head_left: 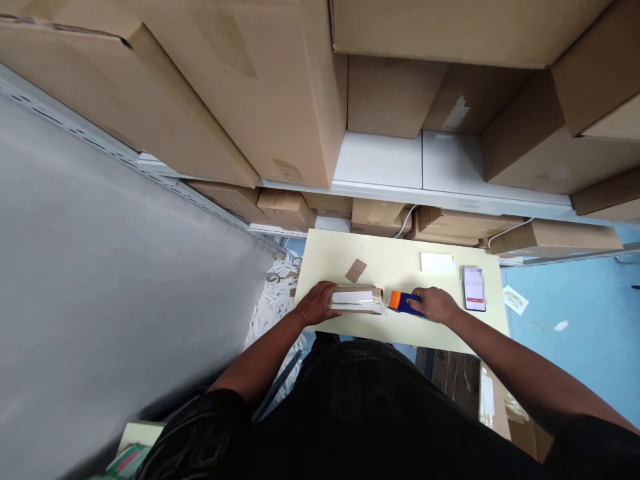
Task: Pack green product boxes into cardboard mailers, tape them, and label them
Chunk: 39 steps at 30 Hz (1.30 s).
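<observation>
A small brown cardboard parcel (357, 300) with a white label lies on the pale yellow table (390, 267), near its front edge. My left hand (316, 303) is closed round the parcel's left end. My right hand (436, 305) grips a blue and orange tape dispenser (400, 301), whose orange end touches the parcel's right end, where clear tape shows.
A phone (474, 288) lies at the table's right, with a white card (437, 262) behind it and a brown cardboard scrap (355, 271) at mid table. Stacked cardboard boxes (280, 100) fill shelves behind. White paper strips (273, 300) litter the blue floor at left.
</observation>
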{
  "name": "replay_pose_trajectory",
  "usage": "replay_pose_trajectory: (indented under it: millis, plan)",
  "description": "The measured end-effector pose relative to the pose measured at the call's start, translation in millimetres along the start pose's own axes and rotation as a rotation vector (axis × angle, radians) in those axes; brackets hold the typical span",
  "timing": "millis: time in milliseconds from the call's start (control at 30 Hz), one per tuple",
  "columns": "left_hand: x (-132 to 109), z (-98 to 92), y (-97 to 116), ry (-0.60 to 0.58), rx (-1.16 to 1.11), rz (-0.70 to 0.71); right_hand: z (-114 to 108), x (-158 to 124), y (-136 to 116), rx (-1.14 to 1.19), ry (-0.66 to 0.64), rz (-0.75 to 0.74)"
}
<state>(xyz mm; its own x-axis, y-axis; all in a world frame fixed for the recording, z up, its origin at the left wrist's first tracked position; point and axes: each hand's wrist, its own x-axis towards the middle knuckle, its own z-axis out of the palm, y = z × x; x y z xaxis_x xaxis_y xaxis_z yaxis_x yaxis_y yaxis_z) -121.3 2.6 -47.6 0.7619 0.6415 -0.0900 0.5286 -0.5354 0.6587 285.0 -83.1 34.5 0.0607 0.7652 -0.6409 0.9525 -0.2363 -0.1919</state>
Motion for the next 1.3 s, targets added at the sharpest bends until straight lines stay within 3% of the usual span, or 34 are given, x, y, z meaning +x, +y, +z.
replay_pose_trajectory:
  millis: [133, 233, 367, 433, 567, 633, 733, 867, 967, 1100, 1200, 1300]
  plan:
    - [-0.7, 1.7, -1.5, 0.015, -0.017, 0.011, 18.4, 20.6, -23.9, 0.105, -0.048, 0.177]
    - [0.1, 1.5, -1.5, -0.005, -0.018, -0.013, 27.0, 19.5, -31.5, 0.188, -0.103, 0.232]
    - [1.1, -3.5, 4.4, -0.014, -0.013, 0.002, 47.6, -5.2, -27.8, 0.218, 0.113, 0.283]
    - [-2.3, -5.4, 9.5, 0.082, -0.029, -0.007, 65.3, -16.7, -23.0, 0.196, 0.261, 0.299]
    - [-25.5, 1.9, 16.8, 0.323, -0.239, -0.200, 104.9, -15.6, -15.0, 0.075, 0.502, 0.202]
    - [-41.2, 11.2, 17.2, 0.289, -0.413, -0.288, 119.2, -7.0, -13.0, 0.003, 0.547, 0.154]
    - [-55.2, 25.9, 15.4, 0.144, -0.562, -0.389, 130.3, -0.1, -14.6, -0.062, 0.593, 0.089]
    - [-46.5, 37.0, 13.1, 0.135, -0.606, -0.476, 140.5, -7.9, -31.8, 0.021, 0.655, -0.042]
    - [-36.2, 38.6, 11.9, 0.149, -0.597, -0.462, 151.7, -11.4, -56.0, 0.271, 0.547, -0.198]
    - [-32.0, 33.4, 14.2, 0.169, -0.494, -0.431, 153.1, -5.3, -82.3, 0.603, 0.439, -0.108]
    - [-24.5, 23.9, 20.3, 0.208, -0.356, -0.475, 135.7, 2.7, -90.5, 0.640, 0.444, -0.043]
    - [-4.5, 13.4, 25.7, 0.169, -0.216, -0.579, 111.9, 13.9, -95.0, 0.600, 0.438, 0.051]
